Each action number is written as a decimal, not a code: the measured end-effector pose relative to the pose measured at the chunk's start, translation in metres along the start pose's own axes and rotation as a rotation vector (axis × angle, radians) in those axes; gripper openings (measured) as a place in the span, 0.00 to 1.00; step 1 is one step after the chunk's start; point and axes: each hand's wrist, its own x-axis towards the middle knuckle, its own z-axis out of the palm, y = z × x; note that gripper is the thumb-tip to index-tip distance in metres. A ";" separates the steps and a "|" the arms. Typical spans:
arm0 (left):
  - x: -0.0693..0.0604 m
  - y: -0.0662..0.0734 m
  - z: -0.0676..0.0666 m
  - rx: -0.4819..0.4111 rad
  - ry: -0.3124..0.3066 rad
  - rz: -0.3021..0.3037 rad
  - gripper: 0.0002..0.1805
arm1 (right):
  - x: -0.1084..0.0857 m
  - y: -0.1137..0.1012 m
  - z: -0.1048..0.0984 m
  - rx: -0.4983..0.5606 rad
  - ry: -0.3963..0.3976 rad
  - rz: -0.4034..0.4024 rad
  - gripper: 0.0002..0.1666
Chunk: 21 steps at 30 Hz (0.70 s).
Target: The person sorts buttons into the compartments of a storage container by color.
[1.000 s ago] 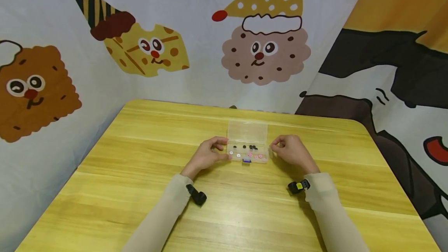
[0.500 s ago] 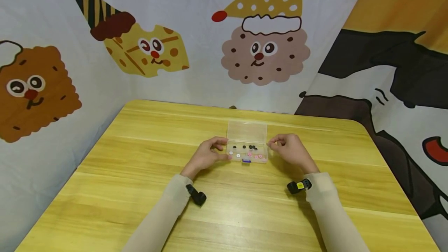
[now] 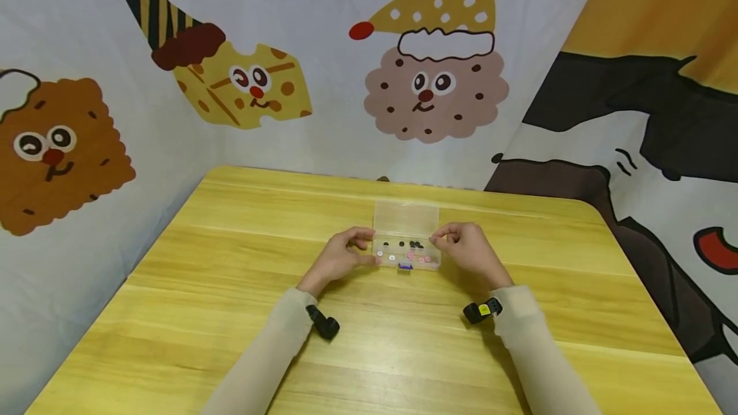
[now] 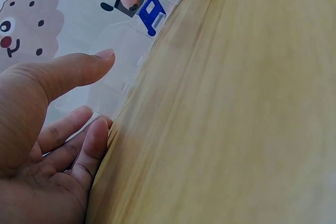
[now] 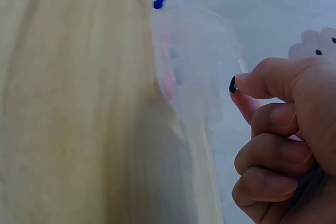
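A clear plastic compartment box (image 3: pixel 406 250) sits on the table with its lid (image 3: pixel 406 219) raised at the back and a blue latch (image 3: pixel 405 267) in front. Inside lie small round buttons: black ones (image 3: pixel 415 244) in the rear row, white ones (image 3: pixel 392 258) and pink ones (image 3: pixel 410 255) in front. My left hand (image 3: pixel 341 255) holds the box's left end, thumb at the front corner and fingers at the back. Over the box's right rear edge, my right hand (image 3: pixel 468 247) pinches a small black button (image 5: pixel 233 84) between thumb and index finger, its other fingers curled.
The wooden table (image 3: pixel 369 351) extends around the box on all sides. Behind it hangs a cloth backdrop (image 3: pixel 334 139) printed with cartoon food figures. A small black camera (image 3: pixel 326 324) is strapped to the left wrist, another camera (image 3: pixel 477 312) to the right.
My right hand has moved left, from beside the box to over its right rear edge, with the black button pinched. My left hand keeps its place at the box's left end.
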 end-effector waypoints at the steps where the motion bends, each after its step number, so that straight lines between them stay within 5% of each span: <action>1: 0.000 0.000 0.000 0.000 -0.001 0.001 0.34 | 0.000 0.000 0.001 -0.008 -0.001 -0.003 0.10; 21: -0.001 0.002 0.001 -0.006 -0.004 0.003 0.34 | -0.007 -0.009 -0.013 -0.047 0.103 -0.061 0.18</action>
